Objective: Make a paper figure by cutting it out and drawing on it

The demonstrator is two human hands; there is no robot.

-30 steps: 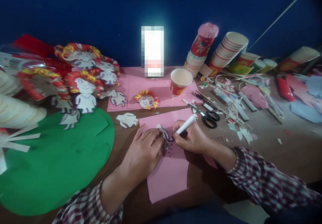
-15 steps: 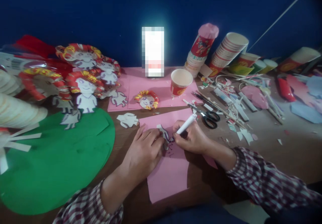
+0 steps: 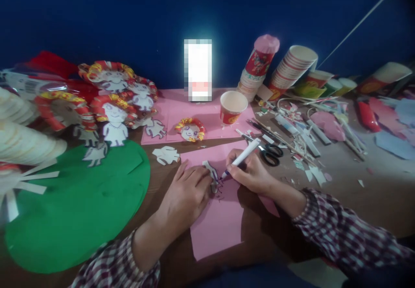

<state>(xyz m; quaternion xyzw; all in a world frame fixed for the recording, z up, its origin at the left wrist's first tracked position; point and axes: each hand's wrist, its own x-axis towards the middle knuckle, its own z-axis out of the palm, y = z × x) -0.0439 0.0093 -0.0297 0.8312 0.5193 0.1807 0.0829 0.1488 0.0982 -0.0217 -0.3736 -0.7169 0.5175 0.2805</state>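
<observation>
My right hand (image 3: 248, 170) is closed round a white marker (image 3: 245, 152) whose tip meets the edge of a small white paper cutout (image 3: 211, 170). That cutout lies on a sheet of pink paper (image 3: 217, 232), which carries several dark pen strokes beside it. Bent fingers of my left hand (image 3: 191, 191) pin the cutout from the left and hide part of it. Another white body-shaped cutout (image 3: 166, 155) rests just beyond my left hand. Black-handled scissors (image 3: 271, 155) lie past my right hand.
A paper cup (image 3: 234, 109) and a yellow-and-red rimmed paper face (image 3: 190, 129) sit on pink sheets behind. Green paper (image 3: 81, 206) and paper dolls (image 3: 115, 126) are at left. Stacked cups (image 3: 293, 70), paper scraps (image 3: 319, 175) and a lit phone screen (image 3: 199, 70) stand or lie farther back.
The marker has lifted and tilted a little, so its dark tip now shows at the cutout's edge. My left hand stays in place. The whole view has shifted slightly.
</observation>
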